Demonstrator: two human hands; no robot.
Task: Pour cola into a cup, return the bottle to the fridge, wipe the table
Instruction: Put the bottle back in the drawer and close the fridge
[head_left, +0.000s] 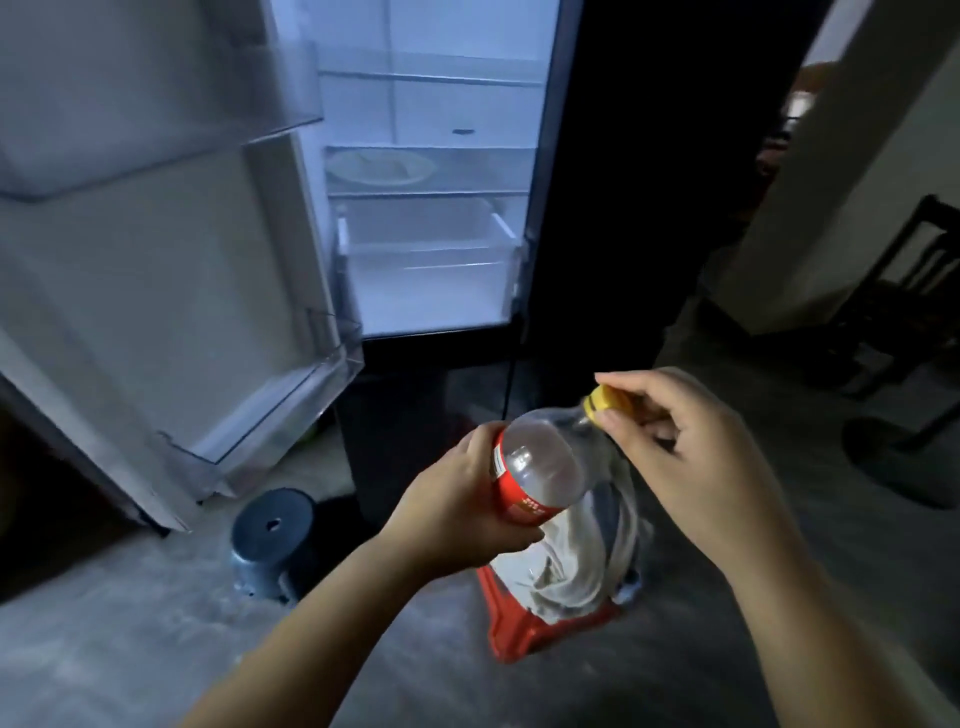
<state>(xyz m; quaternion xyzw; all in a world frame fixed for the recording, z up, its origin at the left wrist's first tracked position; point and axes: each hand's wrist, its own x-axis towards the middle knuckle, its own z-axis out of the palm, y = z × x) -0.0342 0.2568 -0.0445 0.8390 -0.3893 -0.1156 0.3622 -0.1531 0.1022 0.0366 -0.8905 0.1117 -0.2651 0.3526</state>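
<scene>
A clear plastic cola bottle (540, 467) with a red label is tilted in front of me, neck toward the right. My left hand (467, 509) grips its labelled body from the left. My right hand (691, 441) pinches the yellow cap (605, 402) on the bottle's neck. The upper part of the bottle looks see-through and empty. Ahead stands the fridge (431, 171), lit inside, with its door (145, 260) swung open to the left. No cup or table is in view.
A plate (382, 169) lies on a fridge shelf above a pulled-out drawer (428, 244). On the floor are an upturned grey bucket (272, 540) and a red stool (540, 618) draped with a white cloth. A dark chair (904, 306) stands at right.
</scene>
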